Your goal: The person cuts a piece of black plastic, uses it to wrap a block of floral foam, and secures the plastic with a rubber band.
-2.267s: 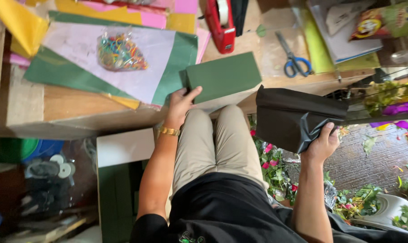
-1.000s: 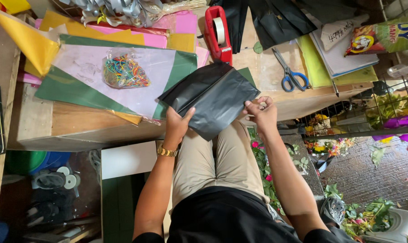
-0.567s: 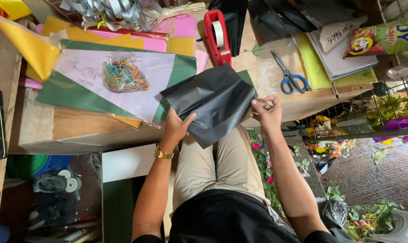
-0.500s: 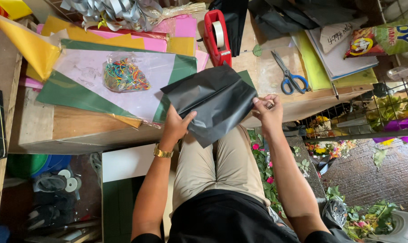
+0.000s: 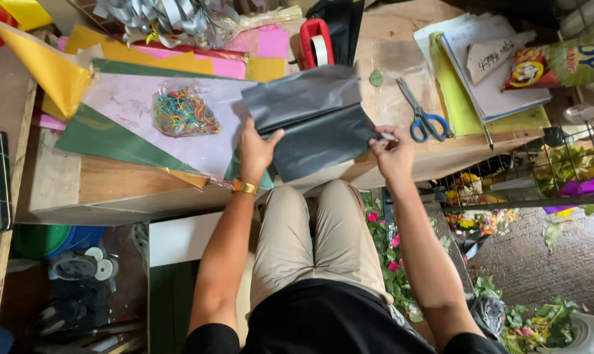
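The left hand (image 5: pixel 256 145) pinches the near-left edge of a dark grey sheet of thin wrapping paper (image 5: pixel 316 118), thumb on top, and the right hand (image 5: pixel 394 152) grips its near-right corner; both hands are closed on the one sheet, held spread and creased over the front of the wooden surface (image 5: pixel 100 190). A gold-coloured bracelet (image 5: pixel 245 187) sits on the left wrist.

Just left of the sheet lies one clear plastic bag of many-coloured rubber bands (image 5: pixel 184 111), resting on a pale lilac paper sheet (image 5: pixel 123 108) that overlaps a green one (image 5: pixel 100 137). Behind the grey sheet stands one red tape dispenser (image 5: pixel 314 40) with a pale roll in it. To the right lies one pair of blue-handled scissors (image 5: pixel 423 119), near a single small green leaf (image 5: pixel 376 78).

Farther right, a stack of white papers over yellow-green sheets (image 5: pixel 471 98) carries a small torn brown card (image 5: pixel 490 56) with handwriting, and one bright snack packet in yellow, red and green (image 5: pixel 553 65) lies at the far right edge. At the back left are a bunch of silver ribbon bows (image 5: pixel 172 19), pink and yellow sheets (image 5: pixel 238 59), how many I cannot count, and a yellow paper cone (image 5: pixel 44 65).
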